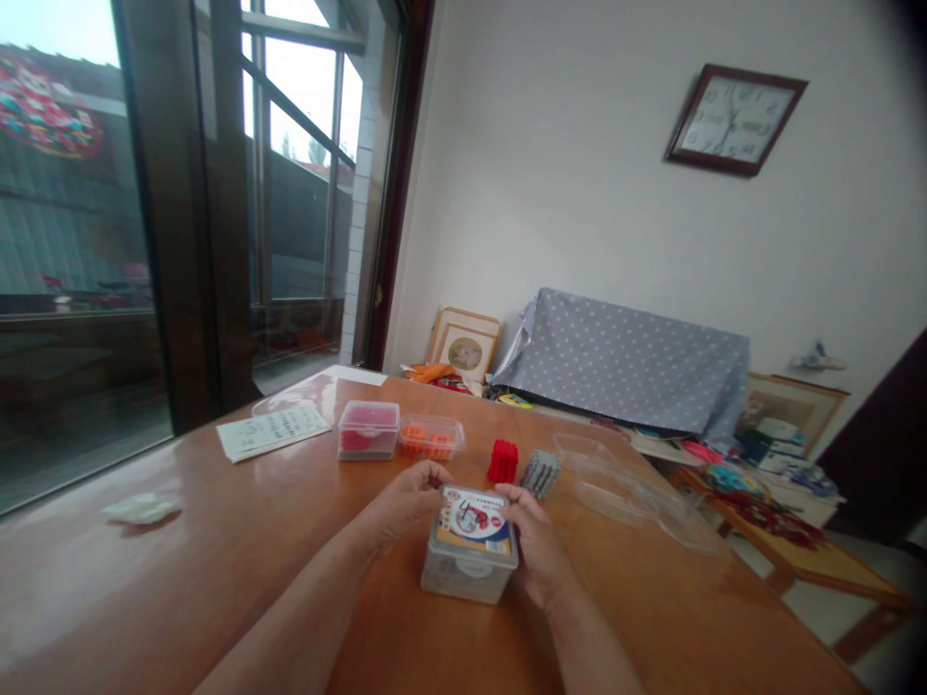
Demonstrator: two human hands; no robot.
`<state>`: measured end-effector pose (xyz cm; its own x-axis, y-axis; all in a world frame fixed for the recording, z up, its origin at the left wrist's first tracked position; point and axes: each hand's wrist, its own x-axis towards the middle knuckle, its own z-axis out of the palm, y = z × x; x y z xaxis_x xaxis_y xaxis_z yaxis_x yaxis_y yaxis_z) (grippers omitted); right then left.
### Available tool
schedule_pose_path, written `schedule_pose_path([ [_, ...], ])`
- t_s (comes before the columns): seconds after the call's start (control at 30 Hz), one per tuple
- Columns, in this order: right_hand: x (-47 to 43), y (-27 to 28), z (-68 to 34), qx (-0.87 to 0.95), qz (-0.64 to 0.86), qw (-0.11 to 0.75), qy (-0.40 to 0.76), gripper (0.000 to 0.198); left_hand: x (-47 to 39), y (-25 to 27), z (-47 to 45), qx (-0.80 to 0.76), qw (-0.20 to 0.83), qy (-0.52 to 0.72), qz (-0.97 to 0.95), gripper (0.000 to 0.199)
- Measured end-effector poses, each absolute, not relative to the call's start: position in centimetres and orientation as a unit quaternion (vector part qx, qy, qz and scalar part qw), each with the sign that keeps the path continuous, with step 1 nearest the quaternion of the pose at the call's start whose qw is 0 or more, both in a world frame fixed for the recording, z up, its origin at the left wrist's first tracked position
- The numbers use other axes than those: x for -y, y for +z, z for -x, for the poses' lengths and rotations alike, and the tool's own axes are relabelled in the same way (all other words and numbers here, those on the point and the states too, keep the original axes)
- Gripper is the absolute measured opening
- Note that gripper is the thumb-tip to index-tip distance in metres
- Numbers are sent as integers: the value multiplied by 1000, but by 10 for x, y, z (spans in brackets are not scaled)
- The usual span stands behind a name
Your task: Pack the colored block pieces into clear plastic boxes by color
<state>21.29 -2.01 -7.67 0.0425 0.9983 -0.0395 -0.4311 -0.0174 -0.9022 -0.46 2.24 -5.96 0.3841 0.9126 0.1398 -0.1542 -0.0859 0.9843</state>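
Note:
Between my hands, a clear plastic box with a printed label on its closed lid sits on the wooden table. My left hand grips its far left side, fingers curled at the lid's edge. On the opposite side, my right hand holds the box by its right edge, fingertips on the lid corner. Just beyond the box stand a red block stack and a grey block stack. Whatever the box contains cannot be made out.
Farther back are a lidded box with pink contents and an open container of orange pieces. Empty clear plastic trays lie to the right. Written paper sheets and a crumpled white packet lie left on the table.

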Motion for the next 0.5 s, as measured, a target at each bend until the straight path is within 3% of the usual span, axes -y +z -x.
schedule_pose_path([
  [0.23,24,-76,-212,395,432,584,562,43,-17,-58,6,-304,603,399,-620,40],
  [0.5,25,-75,-214,432,449,553,553,59,-21,-68,12,-292,625,375,-620,52],
])
